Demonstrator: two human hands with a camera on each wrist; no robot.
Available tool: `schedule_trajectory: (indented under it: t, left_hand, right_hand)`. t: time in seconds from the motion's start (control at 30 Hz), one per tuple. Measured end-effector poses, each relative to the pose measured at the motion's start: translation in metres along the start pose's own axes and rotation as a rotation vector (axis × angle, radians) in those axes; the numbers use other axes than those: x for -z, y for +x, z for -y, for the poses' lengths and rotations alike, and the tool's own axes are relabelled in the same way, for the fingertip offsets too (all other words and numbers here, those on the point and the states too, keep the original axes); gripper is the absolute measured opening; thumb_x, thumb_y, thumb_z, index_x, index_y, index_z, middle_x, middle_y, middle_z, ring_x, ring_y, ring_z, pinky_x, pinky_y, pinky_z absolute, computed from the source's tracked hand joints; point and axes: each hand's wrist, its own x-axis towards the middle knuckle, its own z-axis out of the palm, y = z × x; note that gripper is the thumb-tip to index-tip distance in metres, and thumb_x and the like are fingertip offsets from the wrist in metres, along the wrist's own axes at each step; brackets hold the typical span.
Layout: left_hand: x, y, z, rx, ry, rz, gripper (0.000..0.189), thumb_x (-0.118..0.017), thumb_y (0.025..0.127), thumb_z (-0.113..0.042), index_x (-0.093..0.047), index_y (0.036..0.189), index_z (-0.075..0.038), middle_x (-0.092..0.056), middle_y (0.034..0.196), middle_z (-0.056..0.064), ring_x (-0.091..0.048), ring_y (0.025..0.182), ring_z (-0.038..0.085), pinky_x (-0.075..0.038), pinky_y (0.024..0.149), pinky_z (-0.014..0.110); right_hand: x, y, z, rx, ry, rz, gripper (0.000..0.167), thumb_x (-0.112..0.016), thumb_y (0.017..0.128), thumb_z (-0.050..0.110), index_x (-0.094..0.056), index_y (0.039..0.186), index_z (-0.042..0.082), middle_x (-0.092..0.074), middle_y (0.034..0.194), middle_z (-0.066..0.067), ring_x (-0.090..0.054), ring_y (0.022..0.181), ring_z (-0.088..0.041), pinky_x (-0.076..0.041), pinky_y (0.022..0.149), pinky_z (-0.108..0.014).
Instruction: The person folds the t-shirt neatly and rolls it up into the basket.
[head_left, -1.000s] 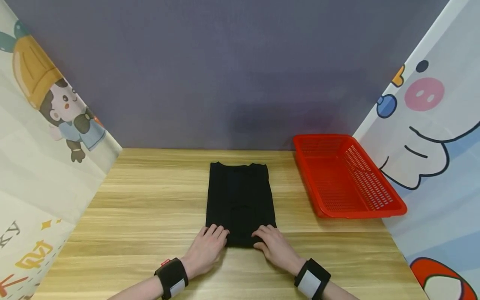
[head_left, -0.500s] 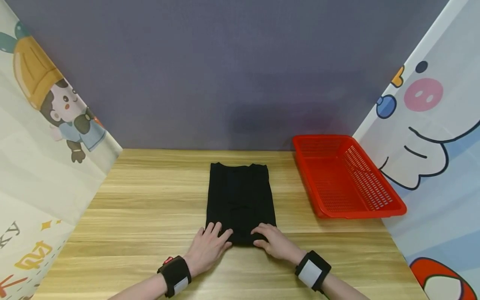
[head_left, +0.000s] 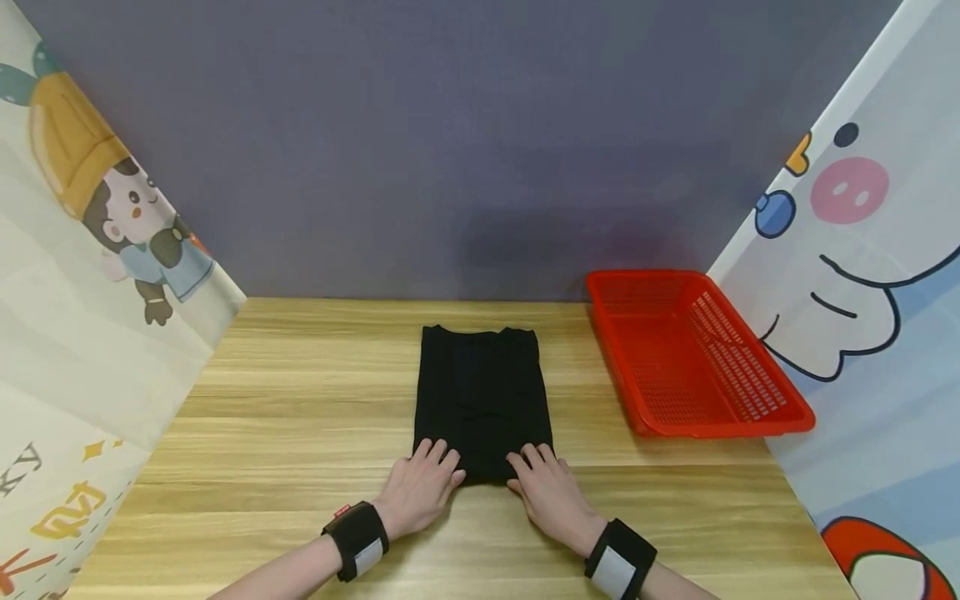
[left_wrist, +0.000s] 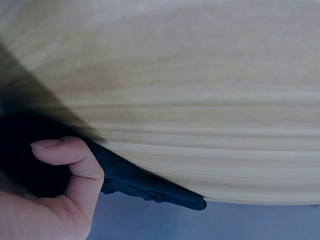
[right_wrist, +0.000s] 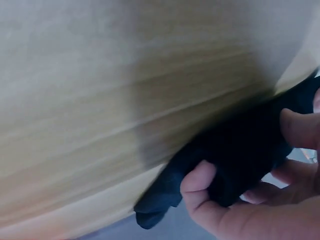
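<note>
A black T-shirt (head_left: 483,400), folded into a narrow rectangle, lies flat on the wooden table (head_left: 315,392) with its neckline at the far end. My left hand (head_left: 422,492) grips its near left corner, fingers over the top and thumb by the near edge. At the near right corner, my right hand (head_left: 553,496) holds the cloth the same way. In the left wrist view the bent thumb (left_wrist: 60,150) lies against the dark fabric, and the other fingers are hidden. The right wrist view shows the shirt's edge (right_wrist: 240,145) between thumb and fingers.
A red plastic basket (head_left: 637,408) with perforated sides stands at the back right of the table. Behind the table rises a grey panel (head_left: 450,150). Cartoon-printed sheets hang at the left (head_left: 82,350) and right (head_left: 847,283).
The shirt's near edge has shifted slightly away from me. My left hand has moved a little forward and inward after spreading its fingers; my right hand has turned so its fingers point more forward.
</note>
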Motion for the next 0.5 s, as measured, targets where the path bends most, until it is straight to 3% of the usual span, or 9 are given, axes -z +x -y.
schedule_trajectory:
  t: [0.13, 0.23, 0.37, 0.5]
  left_hand:
    - [-0.002, 0.001, 0.001, -0.009, 0.008, -0.012, 0.025, -0.053, 0.103, -0.040, -0.058, 0.099, -0.016, -0.052, 0.090, 0.000, -0.051, 0.086, 0.017, -0.024, 0.042, 0.021]
    - [-0.004, -0.001, 0.000, -0.031, 0.089, -0.059, 0.032, -0.057, 0.100, -0.046, -0.061, 0.107, -0.016, -0.056, 0.095, 0.001, -0.053, 0.090, 0.017, -0.033, 0.044, 0.023]
    - [-0.004, -0.005, -0.001, -0.065, 0.266, -0.127, 0.047, -0.061, 0.094, -0.054, -0.062, 0.123, -0.016, -0.060, 0.108, 0.003, -0.055, 0.099, 0.020, -0.053, 0.061, 0.032]
    - [-0.004, -0.008, -0.004, -0.080, 0.355, -0.140, 0.046, -0.064, 0.093, -0.048, -0.062, 0.126, -0.016, -0.061, 0.116, 0.003, -0.056, 0.105, 0.021, -0.058, 0.075, 0.038]
  right_hand:
    - [0.000, 0.005, -0.004, 0.004, 0.066, 0.014, 0.024, -0.067, 0.096, 0.022, -0.069, 0.115, 0.008, -0.060, 0.098, -0.004, -0.053, 0.089, -0.020, -0.050, 0.068, -0.035]
    - [0.001, 0.009, -0.007, 0.009, 0.108, 0.028, 0.022, -0.067, 0.096, 0.018, -0.069, 0.114, 0.006, -0.060, 0.096, -0.005, -0.053, 0.087, -0.019, -0.051, 0.071, -0.035]
    - [0.003, 0.013, -0.011, 0.036, 0.151, 0.045, 0.021, -0.066, 0.096, 0.016, -0.069, 0.113, 0.004, -0.061, 0.095, -0.005, -0.053, 0.086, -0.019, -0.050, 0.076, -0.036]
    - [0.006, 0.016, -0.014, 0.071, 0.193, 0.072, 0.021, -0.065, 0.096, 0.013, -0.069, 0.112, 0.001, -0.063, 0.096, -0.007, -0.055, 0.087, -0.021, -0.050, 0.080, -0.037]
